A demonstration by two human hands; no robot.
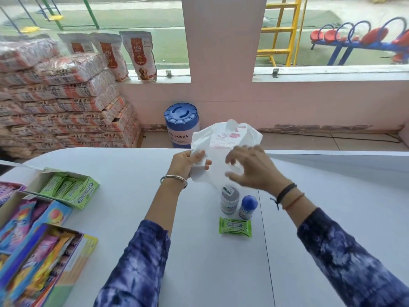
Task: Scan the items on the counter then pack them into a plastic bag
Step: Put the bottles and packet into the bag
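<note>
The left hand [188, 165] pinches one edge of the white plastic bag [223, 140] and holds it up over the bench [132, 173], so its mouth can be pulled apart. The right hand [250, 167] is open with its fingers spread, touching the bag's other side, probably to open it. Three things wait just below: a grey bottle [229, 201], a blue-capped bottle [247, 207] and a green gum pack [235, 227], close by for easy packing.
</note>
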